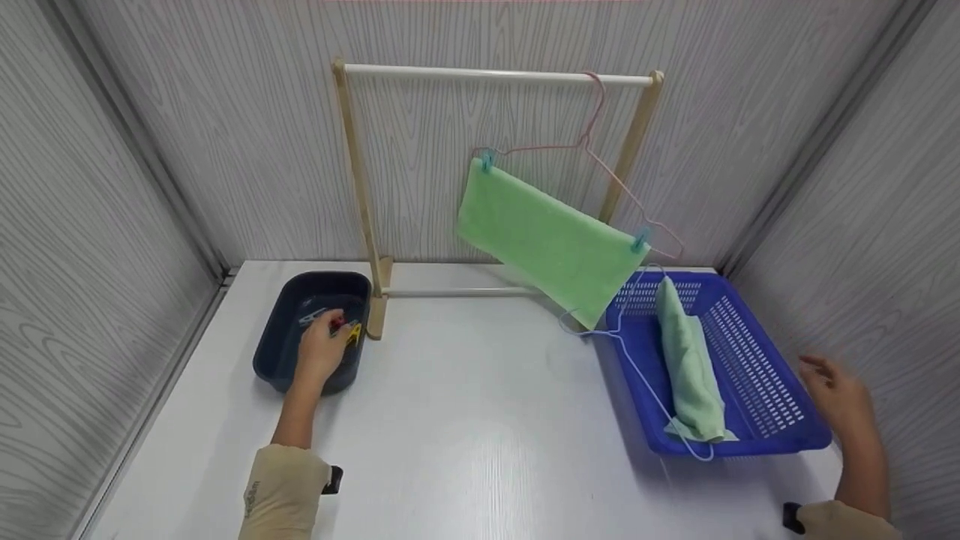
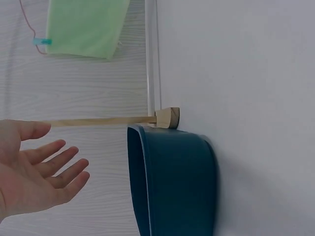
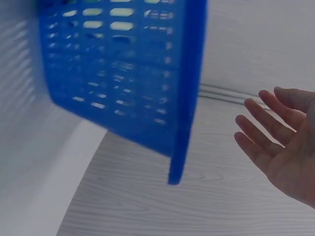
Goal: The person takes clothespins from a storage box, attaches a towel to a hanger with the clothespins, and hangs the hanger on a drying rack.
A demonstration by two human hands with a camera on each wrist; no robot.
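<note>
Over the dark blue bin (image 1: 271, 352), my left hand (image 1: 322, 349) hovers with relaxed fingers and nothing in its grasp. Inside that bin lie several clothespins, among them a yellow clothespin (image 1: 353, 333) and a red one close by the fingertips; the hand hides part of them. My right hand (image 1: 840, 397) is held beside the right side of the blue basket (image 1: 814, 435), its fingers loosely spread and holding nothing. A folded light green cloth (image 1: 686, 367) lies in the basket, and a light blue hanger (image 1: 645, 382) leans across the basket's left and front rims.
A drying rack with a white rod (image 1: 480, 73) stands at the back. From it hangs a pink hanger (image 1: 611, 172), tilted down to the right, with a green cloth (image 1: 551, 236) clipped on by two teal clothespins. Walls enclose the white table (image 1: 480, 420) at the back and sides.
</note>
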